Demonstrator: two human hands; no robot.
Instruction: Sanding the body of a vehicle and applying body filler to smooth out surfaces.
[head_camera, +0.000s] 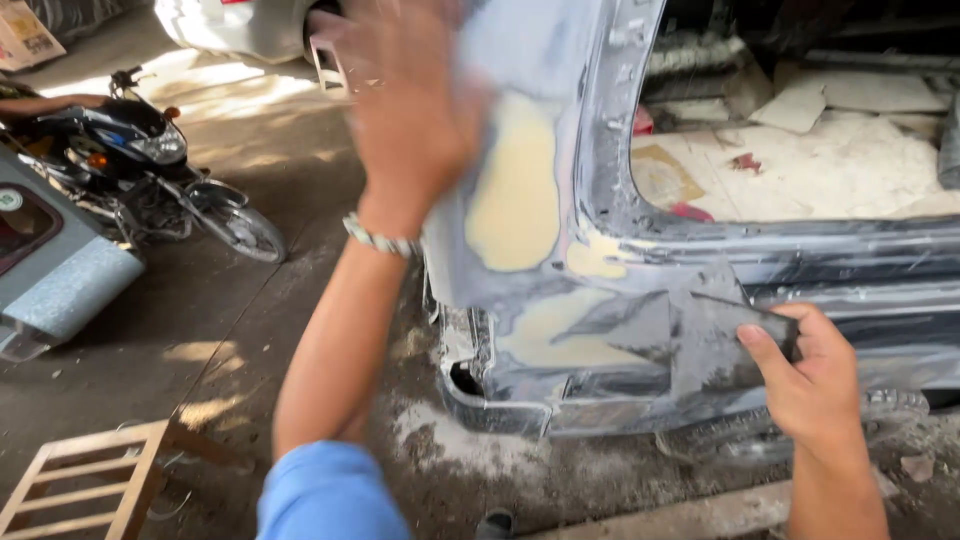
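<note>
Left hand (410, 110) raised flat against panel (520, 190); right hand (815, 375) grips sandpaper (715, 340).

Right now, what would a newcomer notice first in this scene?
The sanded grey car body with pale yellow filler patches fills the middle. The left hand lies flat on the panel at the top, while the right hand presses a dark sanding sheet against the sill. A black motorcycle stands at the far left.
</note>
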